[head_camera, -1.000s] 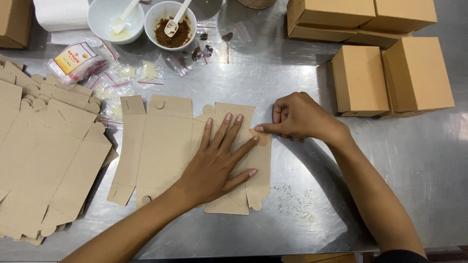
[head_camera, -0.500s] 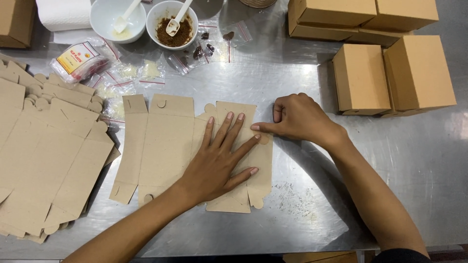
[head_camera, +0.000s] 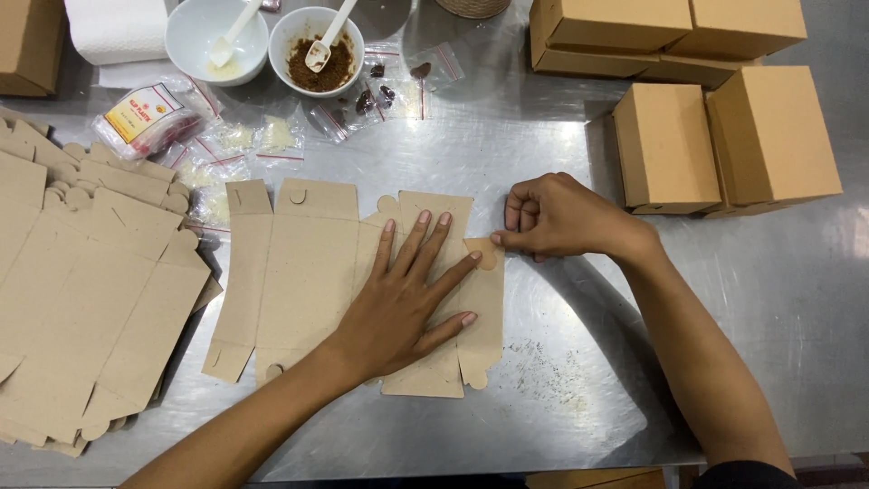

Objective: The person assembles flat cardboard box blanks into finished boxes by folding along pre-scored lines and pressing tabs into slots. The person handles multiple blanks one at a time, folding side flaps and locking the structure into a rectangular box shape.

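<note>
L hand (head_camera: 403,303) flat on carton blank (head_camera: 308,272)

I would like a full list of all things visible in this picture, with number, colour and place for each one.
flat box blank: 1, brown cardboard, table centre, under the left hand
stack of flat blanks: several, brown, left side
folded boxes: about 4, brown, upper right
corner box: 1, brown, top left, cut off
bowls: 2, white, top centre, each with a white spoon; one holds brown powder
paper roll: 1, white, top left
small plastic bags: several, clear, below the bowls
table: 1, grey metal
left hand: flat on the blank
right hand: pinching the blank's right tab
</note>
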